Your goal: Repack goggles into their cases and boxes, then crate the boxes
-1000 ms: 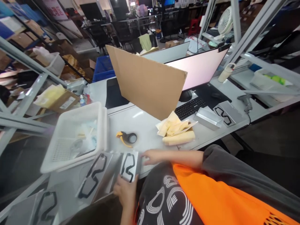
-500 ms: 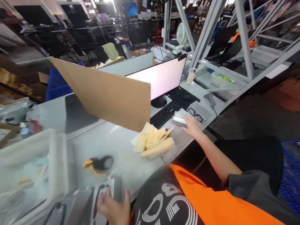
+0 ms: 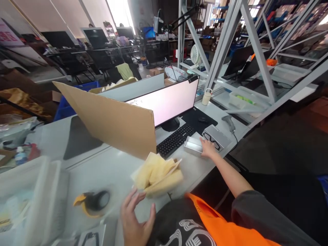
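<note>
My right hand [image 3: 208, 148] grips the right end of an open, shallow grey box [image 3: 194, 146] with a pale inside. Just behind that hand lies a grey lid or box [image 3: 217, 136] with a black glasses shape on it. My left hand [image 3: 135, 218] hangs over the front of the table, fingers spread and holding nothing. Closest to its fingertips is a crumpled pile of thin yellow sheets or cloths [image 3: 159, 174]. Left of it sits a blurred yellow-and-black tape dispenser [image 3: 92, 202]. Another grey box with a glasses shape [image 3: 89, 239] shows at the bottom edge.
A tall cardboard sheet [image 3: 112, 126] stands on the table before the monitor [image 3: 176, 100]. A keyboard [image 3: 175, 139], mouse [image 3: 203, 120] and handheld scanner [image 3: 229, 123] lie around it. At left is a white bin [image 3: 44, 201]. Metal frame bars [image 3: 222, 41] rise at right.
My left hand has moved from the grey glasses boxes at lower left toward the yellow pile. My right hand stays at the open box. The view has tilted up.
</note>
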`<state>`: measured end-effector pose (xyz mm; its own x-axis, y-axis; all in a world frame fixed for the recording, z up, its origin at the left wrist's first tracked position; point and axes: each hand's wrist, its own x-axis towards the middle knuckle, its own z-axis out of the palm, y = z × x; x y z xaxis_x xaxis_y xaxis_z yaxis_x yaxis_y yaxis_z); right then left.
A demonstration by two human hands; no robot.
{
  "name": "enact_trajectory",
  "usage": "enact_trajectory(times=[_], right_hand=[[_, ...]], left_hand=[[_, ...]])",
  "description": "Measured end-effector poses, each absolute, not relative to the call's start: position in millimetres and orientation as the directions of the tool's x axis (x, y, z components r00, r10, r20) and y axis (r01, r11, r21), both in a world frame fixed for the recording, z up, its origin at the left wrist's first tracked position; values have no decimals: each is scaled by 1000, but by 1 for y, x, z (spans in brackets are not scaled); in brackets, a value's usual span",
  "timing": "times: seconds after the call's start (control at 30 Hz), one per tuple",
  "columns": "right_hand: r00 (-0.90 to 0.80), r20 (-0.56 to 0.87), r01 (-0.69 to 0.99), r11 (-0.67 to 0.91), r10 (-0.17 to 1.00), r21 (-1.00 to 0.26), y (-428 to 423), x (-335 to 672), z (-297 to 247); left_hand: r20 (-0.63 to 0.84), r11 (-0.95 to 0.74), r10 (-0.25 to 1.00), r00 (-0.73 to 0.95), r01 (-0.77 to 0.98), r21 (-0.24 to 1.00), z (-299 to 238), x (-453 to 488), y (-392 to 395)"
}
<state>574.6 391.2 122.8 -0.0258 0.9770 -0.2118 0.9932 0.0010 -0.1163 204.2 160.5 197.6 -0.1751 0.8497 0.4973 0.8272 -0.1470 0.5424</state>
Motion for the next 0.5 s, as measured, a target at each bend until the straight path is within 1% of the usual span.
enact_trajectory(times=[0.1,0.17,0.2,0.27,0.33,0.4,0.43,0.5], right_hand=[[-53,-104,991,40,993,-125,385,589,161],[-145,42,971,150,989,-189,375,598,196],[-224,88,943,239,970,-233,367,600,214],[-443,127,825,459,887,-329,350,598,245],[-638,155,643,632,754,-433,334,586,264],[-724,218,477,704,654,-526,323,569,268],[-732,248,426,710,635,-561,319,561,265],[-716,265,392,685,646,-614,313,548,255]], left_hand=[[530,-305,847,-39,780,546,216,219,173],[488,-364,872,47,729,580,227,229,183],[453,-376,887,85,703,603,232,235,189],[374,-372,916,147,662,651,240,247,200],[313,-351,934,175,623,699,246,259,210],[314,-348,936,162,579,738,251,270,216],[332,-357,931,151,563,746,254,274,218],[387,-392,913,129,540,744,261,280,219]])
